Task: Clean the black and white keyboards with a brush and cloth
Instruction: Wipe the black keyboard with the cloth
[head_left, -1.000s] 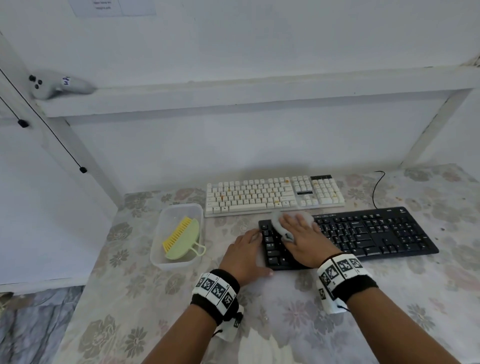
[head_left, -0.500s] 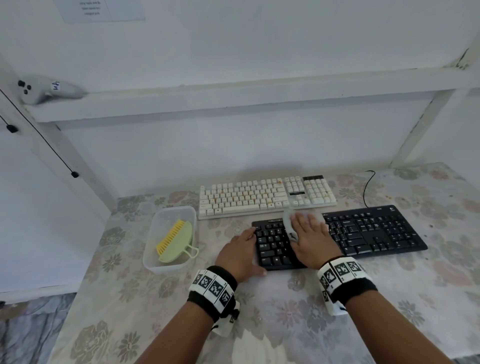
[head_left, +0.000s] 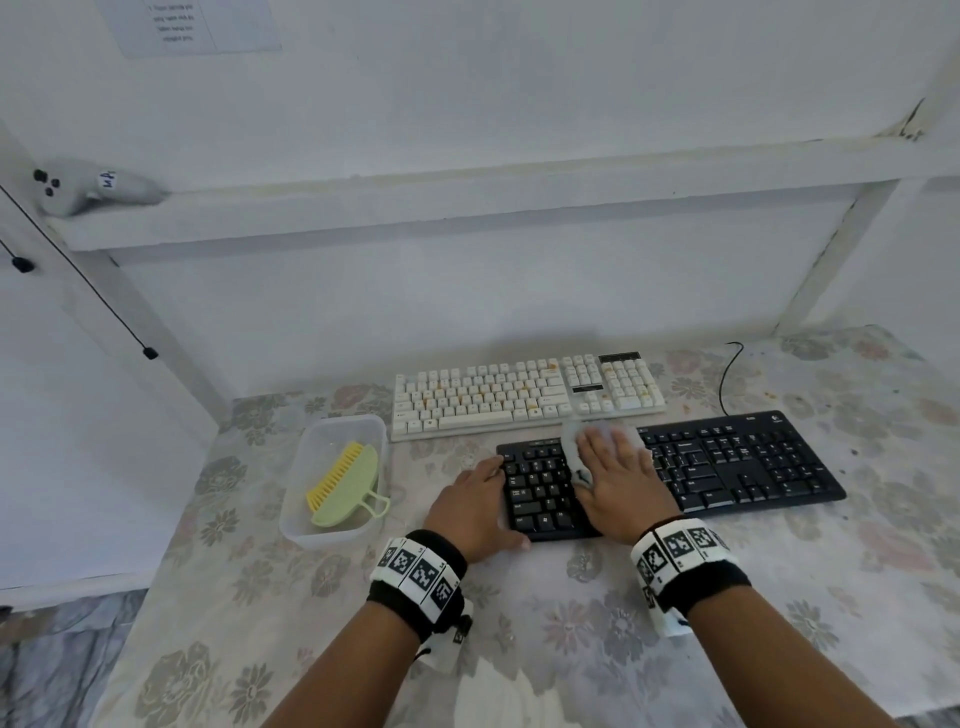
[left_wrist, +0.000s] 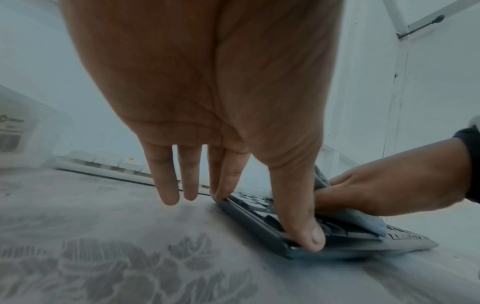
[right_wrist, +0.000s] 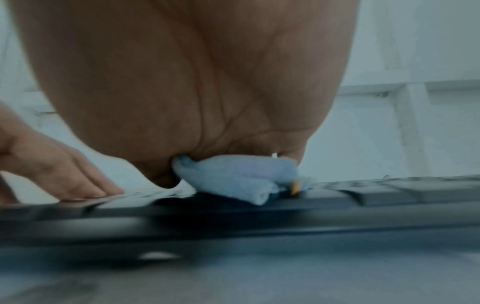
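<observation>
The black keyboard (head_left: 727, 467) lies near the front of the table, and the white keyboard (head_left: 493, 400) sits behind it to the left. My right hand (head_left: 613, 467) lies flat, fingers straight, pressing a pale grey cloth (head_left: 571, 447) onto the black keys left of centre. In the right wrist view the cloth (right_wrist: 233, 176) is bunched under the palm. My left hand (head_left: 475, 501) rests at the keyboard's left end. Its fingers are straight and its thumb (left_wrist: 306, 232) is on the front left corner. The green and yellow brush (head_left: 343, 483) lies in a clear tub.
The clear plastic tub (head_left: 332, 423) stands left of both keyboards. A black cable (head_left: 724, 374) runs from the black keyboard toward the wall. A white controller (head_left: 88, 187) sits on the ledge at upper left. The table's left edge drops to the floor.
My right hand has slid the cloth a little to the right and toward the far edge of the black keyboard. My left hand has stayed at the keyboard's left end.
</observation>
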